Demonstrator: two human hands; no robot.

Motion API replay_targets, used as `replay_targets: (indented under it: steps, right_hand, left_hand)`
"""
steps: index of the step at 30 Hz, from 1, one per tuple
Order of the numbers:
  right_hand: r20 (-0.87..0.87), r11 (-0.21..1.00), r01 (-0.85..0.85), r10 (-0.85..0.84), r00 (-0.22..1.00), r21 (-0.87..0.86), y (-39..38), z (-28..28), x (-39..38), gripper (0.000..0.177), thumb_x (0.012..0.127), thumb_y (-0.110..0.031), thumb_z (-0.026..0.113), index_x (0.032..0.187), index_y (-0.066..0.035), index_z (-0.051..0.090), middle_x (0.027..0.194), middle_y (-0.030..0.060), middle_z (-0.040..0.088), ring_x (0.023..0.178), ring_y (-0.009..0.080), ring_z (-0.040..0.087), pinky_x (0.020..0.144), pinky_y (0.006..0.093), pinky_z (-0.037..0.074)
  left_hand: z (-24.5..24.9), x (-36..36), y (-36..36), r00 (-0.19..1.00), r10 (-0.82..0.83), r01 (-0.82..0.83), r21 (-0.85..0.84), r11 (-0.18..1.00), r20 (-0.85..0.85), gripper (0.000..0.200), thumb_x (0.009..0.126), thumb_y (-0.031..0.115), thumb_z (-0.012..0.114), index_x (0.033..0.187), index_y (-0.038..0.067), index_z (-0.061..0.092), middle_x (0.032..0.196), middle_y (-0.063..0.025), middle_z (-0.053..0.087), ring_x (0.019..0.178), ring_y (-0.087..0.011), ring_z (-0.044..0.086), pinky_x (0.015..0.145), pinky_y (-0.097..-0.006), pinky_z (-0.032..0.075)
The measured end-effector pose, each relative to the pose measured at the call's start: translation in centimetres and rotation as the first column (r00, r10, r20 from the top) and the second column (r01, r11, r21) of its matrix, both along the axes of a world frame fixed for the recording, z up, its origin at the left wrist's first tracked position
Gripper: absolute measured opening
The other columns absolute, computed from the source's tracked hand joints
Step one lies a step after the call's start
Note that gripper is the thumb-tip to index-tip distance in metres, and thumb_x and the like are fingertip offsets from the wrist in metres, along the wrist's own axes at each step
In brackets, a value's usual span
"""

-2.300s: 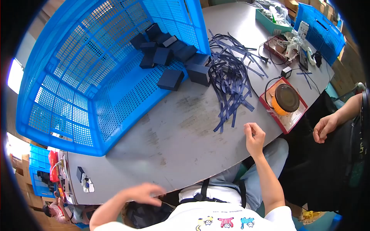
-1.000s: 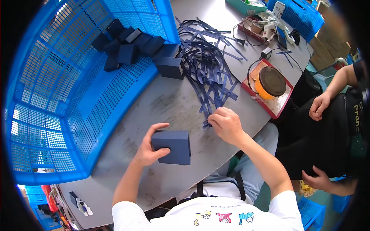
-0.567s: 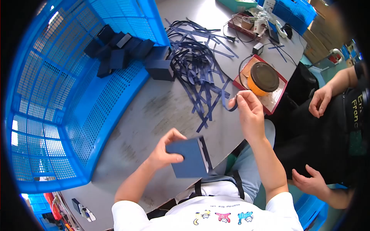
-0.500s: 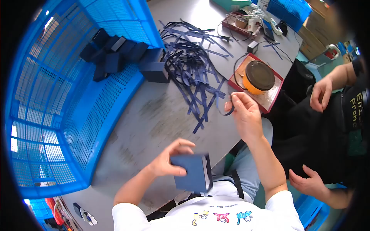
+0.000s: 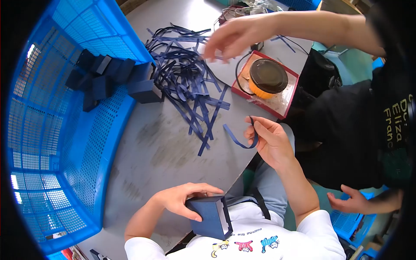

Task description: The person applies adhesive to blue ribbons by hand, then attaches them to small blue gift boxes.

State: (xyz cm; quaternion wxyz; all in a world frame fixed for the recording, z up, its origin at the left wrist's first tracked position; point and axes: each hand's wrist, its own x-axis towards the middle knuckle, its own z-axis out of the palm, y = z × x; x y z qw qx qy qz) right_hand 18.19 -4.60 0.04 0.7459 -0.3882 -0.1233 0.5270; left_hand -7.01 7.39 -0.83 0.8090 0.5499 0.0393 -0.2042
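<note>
My left hand is closed around a dark blue box, held close to my shirt at the table's front edge. The box's narrow side, with a pale inner edge, faces right. My right hand pinches a dark blue ribbon strip between thumb and fingers; its loose end curls out to the left over the table. Beyond it lies a tangled pile of similar ribbon strips.
At left stands a big blue plastic crate with several dark blue boxes inside. A red tray bears an orange pot with a dark top. A co-worker's arm reaches over the table; their other hand is at lower right.
The box in my left hand has come nearer my body and turned. My right hand still pinches the ribbon, its strip now more visible. The co-worker's hand has reached out toward the ribbon pile.
</note>
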Motion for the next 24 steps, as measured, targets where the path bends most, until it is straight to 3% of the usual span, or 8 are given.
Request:
replay_targets:
  steps: [2,3,6,10,11,14,24]
  right_hand:
    - [0.008,0.999,0.032,-0.032,0.999,-0.011,-0.8,0.1,0.6,0.020,0.090,-0.010,0.055,0.102,0.005,0.060,0.082,0.0098,0.063,0.073,0.0153,0.060,0.066,0.0276,0.051]
    - [0.047,0.998,0.051,-0.050,0.998,-0.020,-1.3,0.1,1.1,0.019,0.090,-0.010,0.055,0.101,0.005,0.060,0.082,0.0101,0.063,0.073,0.0154,0.060,0.065,0.0277,0.051]
    - [0.150,0.991,0.128,-0.122,0.981,-0.030,-2.2,0.3,2.7,0.016,0.090,-0.010,0.055,0.095,0.004,0.060,0.079,0.0093,0.063,0.070,0.0152,0.060,0.064,0.0275,0.050]
    - [0.279,0.967,0.241,-0.210,0.937,-0.081,-2.6,0.9,5.8,0.016,0.092,-0.012,0.052,0.091,0.002,0.059,0.073,0.0059,0.059,0.065,0.0132,0.057,0.058,0.0248,0.048]
    - [0.285,0.946,0.280,-0.227,0.931,-0.163,-2.4,1.3,6.6,0.016,0.092,-0.013,0.052,0.089,0.002,0.059,0.069,0.0031,0.056,0.056,0.0081,0.050,0.049,0.0197,0.039]
    - [0.393,0.905,0.299,-0.167,0.904,-0.303,-2.4,1.5,9.1,0.019,0.090,-0.015,0.056,0.080,0.000,0.060,0.059,-0.0041,0.044,0.044,0.0010,0.028,0.039,0.0177,0.020]
    - [0.562,0.827,0.408,-0.139,0.816,-0.387,-0.3,-0.2,13.4,0.021,0.084,-0.015,0.061,0.070,-0.001,0.061,0.050,-0.0083,0.037,0.042,0.0007,0.023,0.039,0.0202,0.016]
  left_hand:
    - [-0.3,0.7,0.3,0.996,0.088,-0.087,0.018,0.996,-0.013,0.077,0.060,0.009,0.082,0.127,0.002,0.045,0.111,-0.0096,0.054,0.099,-0.0186,0.055,0.085,-0.0297,0.045]
    - [-0.7,1.2,0.3,0.990,0.141,-0.142,0.027,0.990,0.028,0.075,0.065,0.018,0.079,0.131,0.009,0.044,0.111,-0.0074,0.053,0.098,-0.0173,0.053,0.086,-0.0302,0.043]
    - [-1.7,3.4,0.4,0.973,0.224,-0.225,0.006,0.974,0.055,0.077,0.064,0.018,0.080,0.131,0.009,0.044,0.111,-0.0067,0.054,0.102,-0.0169,0.053,0.091,-0.0316,0.041]
    - [-2.3,6.8,0.4,0.975,0.211,-0.210,-0.023,0.977,0.069,0.075,0.065,0.015,0.079,0.131,0.010,0.043,0.110,-0.0050,0.054,0.102,-0.0162,0.053,0.093,-0.0309,0.040]
    - [-2.5,7.5,0.4,0.976,0.197,-0.197,-0.008,0.980,0.088,0.074,0.066,0.013,0.078,0.131,0.011,0.043,0.108,-0.0039,0.053,0.101,-0.0157,0.053,0.092,-0.0306,0.040]
    - [-3.0,9.3,0.6,0.984,0.147,-0.149,0.012,0.989,0.101,0.071,0.068,0.006,0.075,0.132,0.011,0.044,0.104,-0.0012,0.051,0.098,-0.0139,0.053,0.089,-0.0291,0.042]
    - [-4.2,10.9,1.5,0.985,0.076,-0.083,0.041,0.996,0.157,0.070,0.070,0.006,0.074,0.132,0.010,0.043,0.108,-0.0050,0.053,0.098,-0.0140,0.054,0.088,-0.0284,0.043]
